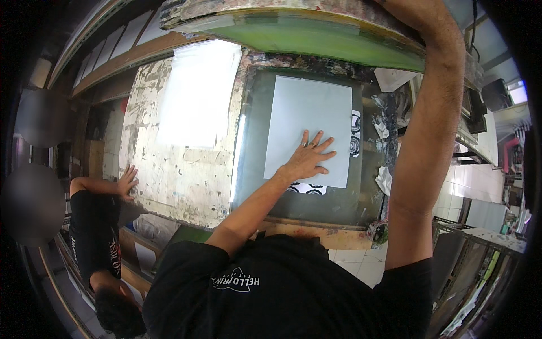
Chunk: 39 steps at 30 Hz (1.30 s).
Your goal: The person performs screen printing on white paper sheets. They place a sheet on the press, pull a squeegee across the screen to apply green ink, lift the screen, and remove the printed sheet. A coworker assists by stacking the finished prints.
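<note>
My left hand (311, 158) lies flat with fingers spread on a plain pale sheet (305, 110), pressing it against the dark glassy printing bed (344, 209). White pieces with black printed designs (355, 135) stick out from under the sheet's right side and lower edge. Above the bed, a screen printing frame (316, 39) with green mesh stands raised and tilted. Up at its top right edge is my right hand (407, 10), on the frame's rim; its fingers are cut off by the picture's upper edge.
A stack of white paper (197, 93) rests on the worn, paint-flecked table (186, 186) to the left. Another person's hand (128, 182) touches that table's left edge. Crumpled white scraps (384, 181) and a roll of tape (377, 232) are right of the bed. Metal racks (468, 282) stand at the lower right.
</note>
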{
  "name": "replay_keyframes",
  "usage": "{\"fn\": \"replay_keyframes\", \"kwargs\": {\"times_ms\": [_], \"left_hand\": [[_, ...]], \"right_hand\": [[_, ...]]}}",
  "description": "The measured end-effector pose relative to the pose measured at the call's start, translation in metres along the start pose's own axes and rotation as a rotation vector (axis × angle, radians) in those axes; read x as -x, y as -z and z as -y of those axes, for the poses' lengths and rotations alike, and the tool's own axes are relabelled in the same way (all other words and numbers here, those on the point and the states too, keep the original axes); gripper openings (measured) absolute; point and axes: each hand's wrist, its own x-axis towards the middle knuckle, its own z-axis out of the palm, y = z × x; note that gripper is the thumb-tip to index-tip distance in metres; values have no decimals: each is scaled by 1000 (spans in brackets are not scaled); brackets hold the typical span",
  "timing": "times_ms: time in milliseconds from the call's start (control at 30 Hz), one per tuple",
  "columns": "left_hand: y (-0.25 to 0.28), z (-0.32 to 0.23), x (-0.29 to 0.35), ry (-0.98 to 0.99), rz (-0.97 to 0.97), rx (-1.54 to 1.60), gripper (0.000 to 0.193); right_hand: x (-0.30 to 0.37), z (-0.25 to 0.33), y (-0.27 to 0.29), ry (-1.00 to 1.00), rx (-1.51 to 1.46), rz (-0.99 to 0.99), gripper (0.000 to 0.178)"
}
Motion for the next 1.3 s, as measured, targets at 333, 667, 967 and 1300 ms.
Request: {"fn": "replay_keyframes", "kwargs": {"times_ms": [333, 667, 967, 1300], "left_hand": [[-10, -2, 0, -34, -78, 25, 67], [65, -19, 39, 72, -706, 478, 80], [156, -53, 147, 169, -1399, 1132, 138], [6, -4, 239, 553, -880, 342, 103]], "right_hand": [[-12, -15, -1, -91, -66, 84, 45], [9, -40, -10, -259, 248, 261, 43], [174, 26, -60, 91, -5, 33, 40], [285, 11, -190, -295, -258, 538, 65]]}}
